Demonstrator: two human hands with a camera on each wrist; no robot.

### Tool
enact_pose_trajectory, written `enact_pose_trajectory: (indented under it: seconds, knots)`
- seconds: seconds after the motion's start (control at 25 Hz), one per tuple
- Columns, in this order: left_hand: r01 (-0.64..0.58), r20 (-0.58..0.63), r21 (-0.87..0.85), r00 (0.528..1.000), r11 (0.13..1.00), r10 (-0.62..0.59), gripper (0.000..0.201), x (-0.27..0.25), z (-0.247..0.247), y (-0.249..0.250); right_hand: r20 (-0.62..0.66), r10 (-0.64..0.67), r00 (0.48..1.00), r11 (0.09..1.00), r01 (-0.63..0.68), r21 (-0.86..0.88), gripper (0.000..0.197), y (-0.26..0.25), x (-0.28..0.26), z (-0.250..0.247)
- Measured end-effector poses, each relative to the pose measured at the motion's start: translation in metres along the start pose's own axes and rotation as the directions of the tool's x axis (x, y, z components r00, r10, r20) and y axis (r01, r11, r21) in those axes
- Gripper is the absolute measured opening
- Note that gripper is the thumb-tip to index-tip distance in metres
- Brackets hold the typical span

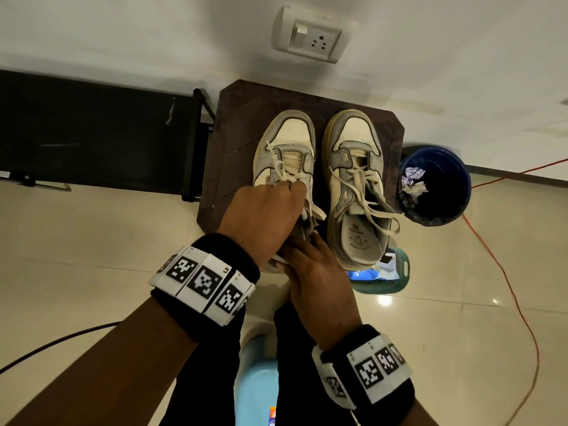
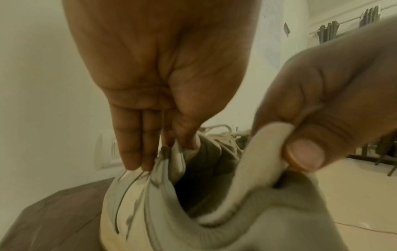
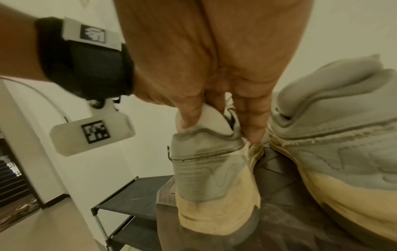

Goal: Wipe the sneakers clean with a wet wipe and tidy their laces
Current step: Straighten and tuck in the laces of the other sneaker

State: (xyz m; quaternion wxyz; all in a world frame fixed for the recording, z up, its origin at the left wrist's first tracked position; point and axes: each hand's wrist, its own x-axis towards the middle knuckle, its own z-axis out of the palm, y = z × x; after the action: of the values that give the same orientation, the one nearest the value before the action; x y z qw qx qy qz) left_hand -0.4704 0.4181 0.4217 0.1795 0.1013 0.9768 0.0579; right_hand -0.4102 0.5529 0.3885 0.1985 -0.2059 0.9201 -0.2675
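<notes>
Two worn grey-and-cream sneakers stand side by side on a dark brown stool (image 1: 233, 142), toes toward the wall. My left hand (image 1: 264, 216) pinches the left side of the left sneaker (image 1: 287, 149) at its collar; in the left wrist view my left hand (image 2: 165, 152) has its thumb inside and its fingers outside the left sneaker (image 2: 150, 203). My right hand (image 1: 316, 278) grips the heel collar; in the right wrist view my right hand (image 3: 219, 129) has its thumb inside the left sneaker (image 3: 210, 169). The right sneaker (image 1: 356, 179) is untouched, its laces (image 1: 365, 192) loose. No wipe shows in either hand.
A blue bin (image 1: 455, 179) with crumpled wipes (image 1: 413, 179) stands right of the stool. A green basket (image 1: 399, 278) sits below the right sneaker. An orange cable (image 1: 507, 287) crosses the tiled floor at right. A black rack (image 1: 92, 133) stands left, against the wall.
</notes>
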Motion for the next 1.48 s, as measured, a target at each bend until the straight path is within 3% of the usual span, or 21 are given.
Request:
enact_pose_trajectory:
  seconds: [0.16,0.4,0.56,0.8,0.96,1.08,1.24,1.4,1.48]
  knots:
    - [-0.051,0.043,0.061,0.998,0.997,0.048,0.030,0.010,-0.010,-0.004,-0.106,0.055,0.993,0.989,-0.069,-0.132,0.046,-0.015,-0.006,-0.012]
    - [-0.036,0.101,-0.063,0.994,0.997,0.042,0.023,0.015,-0.009,-0.010,-0.060,0.049,0.997,0.975,-0.061,-0.216,0.046,-0.021,0.020,-0.007]
    - [0.015,0.040,-0.210,0.999,0.978,-0.006,0.019,0.016,-0.007,-0.020,-0.075,0.030,0.997,0.977,-0.045,-0.207,0.011,-0.028,0.038,-0.004]
    - [0.062,0.040,-0.277,0.998,0.959,-0.053,0.017,0.021,-0.002,-0.027,-0.055,0.093,0.994,0.972,-0.102,-0.210,0.023,-0.032,0.055,-0.004]
    - [0.054,-0.030,-0.291,0.997,0.955,-0.065,0.017,0.025,-0.002,-0.034,0.164,0.137,0.977,0.958,-0.089,-0.271,0.025,-0.022,0.069,-0.010]
    - [0.030,-0.078,-0.324,0.995,0.946,-0.058,0.019,0.022,0.003,-0.034,0.203,0.129,0.971,0.972,-0.083,-0.220,0.022,-0.029,0.055,-0.037]
    - [0.031,-0.127,-0.400,0.988,0.916,-0.089,0.018,0.014,0.013,-0.036,0.429,0.229,0.874,0.944,-0.091,-0.318,0.012,-0.048,0.044,-0.046]
    - [0.045,-0.138,-0.412,0.984,0.910,-0.111,0.014,0.012,0.013,-0.034,0.545,0.356,0.759,0.925,-0.206,-0.318,0.011,-0.041,0.066,-0.037]
    - [0.052,-0.138,-0.414,0.983,0.909,-0.118,0.013,0.013,0.013,-0.032,0.579,0.370,0.726,0.925,-0.226,-0.307,0.015,-0.040,0.072,-0.038]
